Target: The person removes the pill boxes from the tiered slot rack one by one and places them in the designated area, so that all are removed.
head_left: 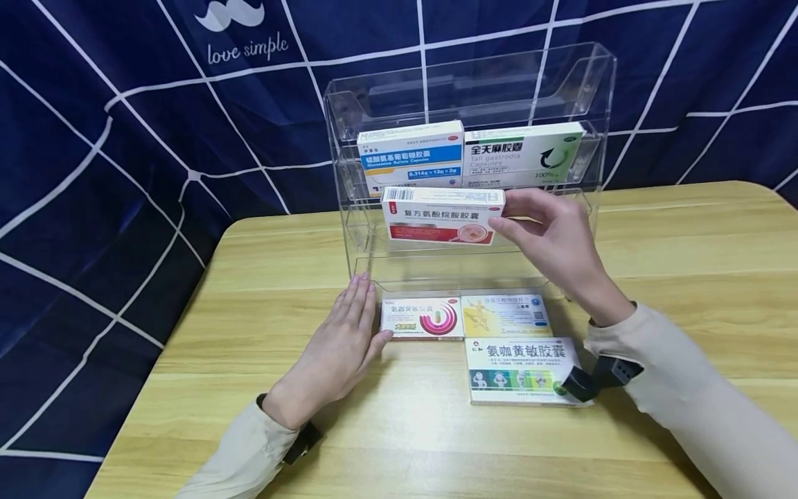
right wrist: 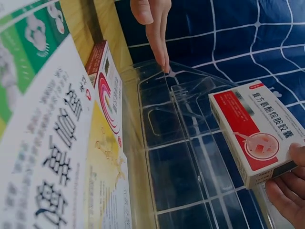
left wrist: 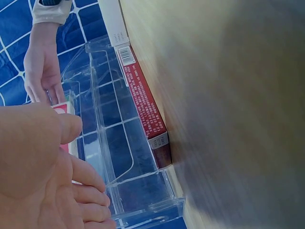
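Pinched the white and red box point(head_left: 442, 216) by its right end, with thumb and bent fingers of the right hand point(head_left: 553, 242). Held it raised above the wooden table point(head_left: 280, 277), on the near side of the clear stand point(head_left: 486, 83), with the printed face turned to the near side. Could not tell contact between box and stand. Saw open room from the box's left end to the stand's left wall, and another gap under its lower edge.

Had the left hand point(head_left: 339, 343) at the near left corner of the stand, with fingers almost straight and nothing in its hold, and with the thumb just beside the left edge of the pink-swirl box point(head_left: 422, 319). Could not tell firm pressing there.

Found the pink-swirl box flat, along the stand's near edge, side by side with the yellow and white box point(head_left: 505, 315) at its right. Noticed the green-strip box point(head_left: 522, 371) nearer, partly hidden by a dark wrist device point(head_left: 617, 372). Saw farther, upright in the stand, the blue-banded box point(head_left: 411, 156) at left and the green and white box point(head_left: 524, 156) at right. Saw behind all this a navy curtain point(head_left: 143, 132) with white lines.
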A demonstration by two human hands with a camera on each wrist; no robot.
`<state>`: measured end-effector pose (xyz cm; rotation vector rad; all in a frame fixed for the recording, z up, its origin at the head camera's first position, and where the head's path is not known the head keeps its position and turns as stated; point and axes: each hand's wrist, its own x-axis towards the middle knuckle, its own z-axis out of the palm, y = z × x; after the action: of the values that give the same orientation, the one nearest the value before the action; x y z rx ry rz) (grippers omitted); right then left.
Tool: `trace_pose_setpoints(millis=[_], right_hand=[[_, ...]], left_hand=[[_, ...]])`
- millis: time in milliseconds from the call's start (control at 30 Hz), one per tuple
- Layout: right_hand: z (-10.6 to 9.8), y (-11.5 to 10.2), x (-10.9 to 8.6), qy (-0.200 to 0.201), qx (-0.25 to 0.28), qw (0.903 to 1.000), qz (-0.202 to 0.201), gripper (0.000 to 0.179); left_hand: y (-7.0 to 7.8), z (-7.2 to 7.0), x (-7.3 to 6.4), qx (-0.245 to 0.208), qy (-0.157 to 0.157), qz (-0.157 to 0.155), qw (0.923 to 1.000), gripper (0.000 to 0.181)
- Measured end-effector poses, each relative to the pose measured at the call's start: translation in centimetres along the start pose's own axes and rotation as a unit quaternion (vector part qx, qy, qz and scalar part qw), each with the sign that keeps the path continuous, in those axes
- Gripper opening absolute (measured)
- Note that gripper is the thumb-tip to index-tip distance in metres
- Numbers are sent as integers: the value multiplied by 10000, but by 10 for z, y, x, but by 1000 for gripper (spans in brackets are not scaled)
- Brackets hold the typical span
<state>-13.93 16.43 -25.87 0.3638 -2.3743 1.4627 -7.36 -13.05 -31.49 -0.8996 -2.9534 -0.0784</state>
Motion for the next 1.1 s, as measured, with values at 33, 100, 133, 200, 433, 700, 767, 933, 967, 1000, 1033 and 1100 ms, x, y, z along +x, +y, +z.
trace_pose_setpoints(millis=[33,100,133,200,433,700,767,933,967,1000,1033,1100], right_hand=[[-1,1,-2,-8,2,10000,-22,36],[-2,1,-5,-4,18,10000,-46,35],[-3,2,-6,-2,7,10000,-58,35],[-3,2,-8,-11,-2,10000,-71,35],[-6,3,-13,-17,5,10000,51,35],[-6,3,-14,-29,6,10000,51,35],[-6,3,-13,-29,-20,10000,20,35],[-9,0,-10,-84,-137,9999,-23,35],[-9,-1,-10,-96,-163,9998,2,34],[-9,-1,-10,-107,-183,9998,26,34],[-9,-1,-10,-121,-185,9997,46,33],[-8,-1,-11,-146,-191,9997,102,33]], left_hand=[[0,0,0,2,-16,-5,10000,66],[0,0,-1,19,-75,-30,10000,66],[0,0,-1,24,-83,-34,10000,67],[-1,0,-1,34,-112,-40,9999,67],[-1,0,-1,93,-54,51,9999,66],[-1,0,-1,114,-21,93,9999,66],[-2,1,-1,97,10,85,9999,66],[-1,1,1,66,-26,17,10000,67],[-1,0,2,57,-50,4,10000,67],[-1,0,2,47,-76,-4,10000,67],[-1,0,2,31,-90,-8,10000,67],[-1,0,1,-3,-115,-19,9999,66]])
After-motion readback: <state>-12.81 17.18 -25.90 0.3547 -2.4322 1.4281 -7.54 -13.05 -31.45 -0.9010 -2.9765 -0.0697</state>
